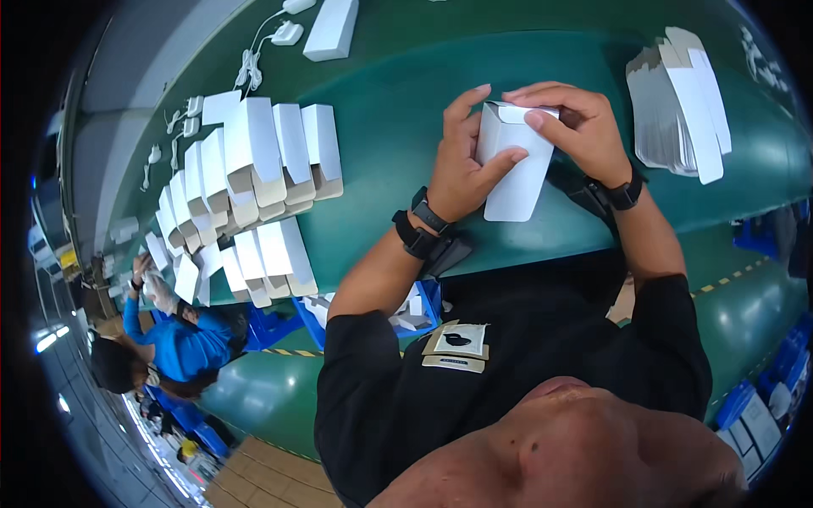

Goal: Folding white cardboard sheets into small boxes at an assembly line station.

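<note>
Both my hands hold one small white carton (513,182) above the green table. My left hand (467,157) wraps its left side, with the thumb lying across the front panel. My right hand (580,127) grips the upper right corner, its thumb pressing on the top flap near the edge. The carton's far end is folded in, at least in part; a long panel reaches toward me. Black straps with dark devices sit on both wrists. Any contents of the carton are hidden.
Rows of white cartons (254,148) stand on the left of the green table (398,110). A stack of flat cartons (665,118) lies at the right. White chargers with cables (286,34) are at the back left. A blue bin (430,303) sits below the table edge. A person in blue (190,347) works at the left.
</note>
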`<state>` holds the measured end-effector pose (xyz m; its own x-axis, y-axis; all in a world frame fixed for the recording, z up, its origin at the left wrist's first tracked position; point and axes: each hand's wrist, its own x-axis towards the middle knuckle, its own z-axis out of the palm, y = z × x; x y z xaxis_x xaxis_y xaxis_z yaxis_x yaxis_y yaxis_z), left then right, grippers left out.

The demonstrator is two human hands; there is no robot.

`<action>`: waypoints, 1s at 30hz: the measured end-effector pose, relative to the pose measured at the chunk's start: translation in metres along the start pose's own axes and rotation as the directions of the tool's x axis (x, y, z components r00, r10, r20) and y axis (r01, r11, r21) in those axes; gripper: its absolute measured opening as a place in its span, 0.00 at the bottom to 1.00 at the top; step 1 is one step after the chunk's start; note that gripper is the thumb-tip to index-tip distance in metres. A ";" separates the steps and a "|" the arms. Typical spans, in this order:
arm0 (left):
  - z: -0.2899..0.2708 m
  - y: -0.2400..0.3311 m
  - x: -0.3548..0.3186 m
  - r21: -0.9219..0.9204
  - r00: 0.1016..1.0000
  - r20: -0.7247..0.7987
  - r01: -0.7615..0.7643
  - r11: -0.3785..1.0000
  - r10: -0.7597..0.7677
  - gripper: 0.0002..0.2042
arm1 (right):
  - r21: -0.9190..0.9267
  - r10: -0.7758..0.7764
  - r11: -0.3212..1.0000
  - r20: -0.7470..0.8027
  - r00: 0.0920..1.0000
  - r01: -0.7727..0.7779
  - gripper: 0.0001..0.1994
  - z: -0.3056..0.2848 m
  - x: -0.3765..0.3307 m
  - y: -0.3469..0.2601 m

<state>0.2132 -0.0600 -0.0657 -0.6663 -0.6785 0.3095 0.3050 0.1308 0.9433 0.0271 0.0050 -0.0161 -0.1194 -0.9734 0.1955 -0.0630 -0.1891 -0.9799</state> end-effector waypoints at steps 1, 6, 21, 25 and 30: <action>0.006 0.000 0.000 -0.002 1.000 0.020 0.009 1.000 -0.009 0.38 | 0.032 -0.035 0.999 0.025 0.999 0.034 0.09 -0.003 -0.004 0.003; 0.003 0.002 -0.007 0.092 0.993 0.117 -0.040 0.995 0.029 0.37 | 0.050 -0.017 0.999 0.039 0.999 0.015 0.09 -0.004 -0.010 0.004; 0.001 0.004 -0.003 -0.031 0.999 0.040 0.010 0.999 -0.009 0.16 | -0.176 0.014 0.984 0.137 0.991 0.011 0.15 -0.003 -0.008 -0.012; -0.017 0.008 0.020 -0.205 0.954 -0.227 0.151 0.967 -0.197 0.16 | -0.650 -0.218 0.733 0.057 0.974 0.202 0.23 -0.010 -0.024 -0.048; -0.107 -0.009 0.079 -0.631 0.881 -0.409 -0.083 0.772 -0.240 0.25 | -0.965 -0.484 0.263 -0.112 0.868 0.022 0.23 -0.050 -0.064 -0.104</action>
<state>0.2301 -0.1922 -0.0626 -0.3815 -0.9244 -0.0026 0.7196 -0.2988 0.6268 -0.0085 0.0938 0.0752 -0.1841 -0.7392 0.6478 -0.9750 0.0537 -0.2158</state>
